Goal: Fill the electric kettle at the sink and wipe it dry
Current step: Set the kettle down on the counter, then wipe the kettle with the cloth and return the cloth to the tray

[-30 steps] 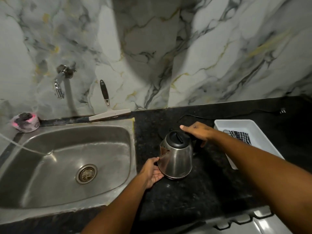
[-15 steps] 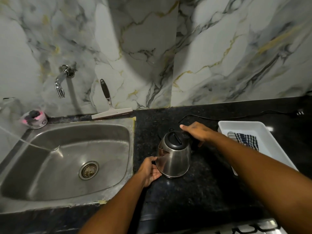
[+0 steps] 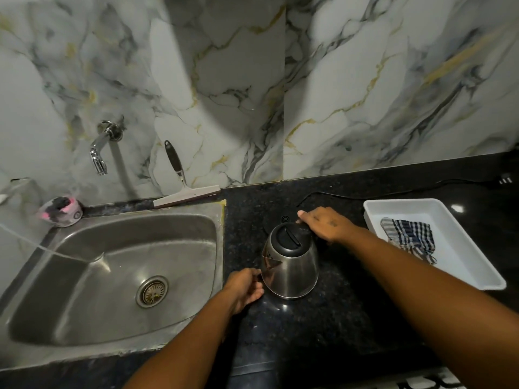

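Note:
A steel electric kettle (image 3: 292, 272) with a black lid stands on the black counter (image 3: 323, 327), right of the steel sink (image 3: 84, 290). My right hand (image 3: 327, 224) is closed over the kettle's black handle at its far side. My left hand (image 3: 245, 287) cups the kettle's lower left wall, fingers curled against it. Part of a black base (image 3: 285, 219) with a ring mark shows just behind the kettle. A checked cloth (image 3: 411, 238) lies in a white tray (image 3: 463, 265) to the right. The wall tap (image 3: 98, 155) hangs above the sink's back left.
A squeegee (image 3: 184, 189) leans on the marble wall behind the sink. A pink and black scrubber (image 3: 60, 210) sits at the sink's back left corner. A black power cord (image 3: 393, 192) runs along the counter's back. A thin water stream (image 3: 42, 245) enters the sink from the left.
Both hands have stayed on the kettle. The kettle has shifted slightly towards me, and the base behind it now shows. The view has drifted a little to the left.

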